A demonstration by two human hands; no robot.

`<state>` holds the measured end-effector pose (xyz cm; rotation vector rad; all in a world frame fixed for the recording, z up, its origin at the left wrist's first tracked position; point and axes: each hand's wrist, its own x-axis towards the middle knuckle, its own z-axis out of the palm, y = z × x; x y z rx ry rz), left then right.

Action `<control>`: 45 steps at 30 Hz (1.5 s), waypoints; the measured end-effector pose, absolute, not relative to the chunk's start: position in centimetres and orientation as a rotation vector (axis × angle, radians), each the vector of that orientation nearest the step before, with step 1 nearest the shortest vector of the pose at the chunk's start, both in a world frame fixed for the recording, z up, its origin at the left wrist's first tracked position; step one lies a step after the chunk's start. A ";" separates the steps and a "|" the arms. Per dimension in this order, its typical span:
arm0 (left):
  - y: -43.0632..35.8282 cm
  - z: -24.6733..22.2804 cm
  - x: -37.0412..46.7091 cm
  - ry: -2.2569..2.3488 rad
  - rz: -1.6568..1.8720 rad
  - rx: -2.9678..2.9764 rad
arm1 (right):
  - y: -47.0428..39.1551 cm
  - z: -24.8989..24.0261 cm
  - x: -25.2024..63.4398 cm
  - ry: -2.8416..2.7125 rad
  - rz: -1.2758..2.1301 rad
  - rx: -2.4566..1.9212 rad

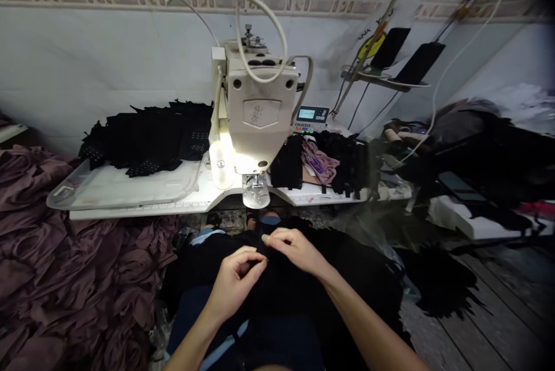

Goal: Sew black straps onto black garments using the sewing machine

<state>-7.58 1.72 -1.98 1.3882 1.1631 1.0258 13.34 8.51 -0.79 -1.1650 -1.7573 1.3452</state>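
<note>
Black fabric (347, 278) lies heaped over my lap. My left hand (238, 278) is closed in a pinch over it, thumb against the forefinger, at what looks like an edge of the cloth. Just beyond and to the right, my right hand (297, 248) also pinches the black fabric, with its fingertips close to those of the left. Dark on dark hides the outline of the piece between them. Ahead of both hands stands a white sewing machine (260, 111), its lamp lit above the needle area.
Stacked black pieces (147, 134) rest on a clear plastic tray (130, 197) left of the machine. Mauve fabric (78, 267) is piled at the left. Right of the machine are a control panel (310, 117) and more black pieces (288, 163). Black thread cones (418, 63) stand above.
</note>
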 end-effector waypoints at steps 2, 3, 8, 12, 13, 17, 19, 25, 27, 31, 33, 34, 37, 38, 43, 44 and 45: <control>1.7 -1.7 -7.6 1.157 0.993 1.449 | 8.0 -0.5 12.9 -1.710 1.382 -1.131; 1.8 -1.5 -7.7 1.152 0.983 1.465 | 7.8 -0.2 12.8 -1.681 1.384 -1.120; 1.9 -0.6 -7.9 1.104 0.977 1.489 | 7.4 1.2 12.4 -1.690 1.378 -1.090; 1.9 0.2 -7.8 1.107 1.005 1.503 | 7.6 2.1 12.4 -1.750 1.265 -1.061; 1.9 0.5 -7.8 1.102 1.032 1.500 | 7.7 2.4 12.4 -1.729 1.235 -1.067; 2.2 3.0 -8.0 1.167 1.195 1.641 | 8.4 4.0 12.1 -1.622 1.090 -1.083; 2.7 4.6 -8.1 1.267 1.298 1.898 | 9.3 5.0 11.7 -1.608 0.961 -1.069; 6.3 6.9 -8.6 1.213 1.220 2.789 | 13.2 7.2 10.4 -1.731 0.540 -1.004; 7.3 6.8 -8.6 1.213 1.102 2.933 | 14.1 7.2 10.4 -1.806 0.449 -0.996; 7.9 5.9 -8.7 1.267 1.083 2.977 | 14.1 6.6 11.0 -2.010 0.361 -0.933; 7.6 5.5 -8.6 1.296 1.158 2.930 | 13.5 6.3 11.6 -2.063 0.340 -0.930; 7.5 5.3 -8.6 1.305 1.186 2.904 | 13.2 6.1 11.8 -2.069 0.334 -0.934; 7.3 5.1 -8.3 1.300 1.175 2.874 | 12.4 5.4 12.3 -2.043 0.343 -0.938; 7.3 5.1 -8.2 1.297 1.155 2.881 | 12.2 5.2 12.4 -2.025 0.363 -0.938; 7.3 5.1 -7.5 1.360 1.150 2.888 | 11.6 3.6 12.0 -1.853 0.615 -0.943; 7.3 5.0 -7.4 1.367 1.160 2.883 | 11.5 3.1 11.8 -1.784 0.676 -0.944; 7.3 5.0 -7.3 1.372 1.173 2.876 | 11.3 2.6 11.6 -1.697 0.730 -0.956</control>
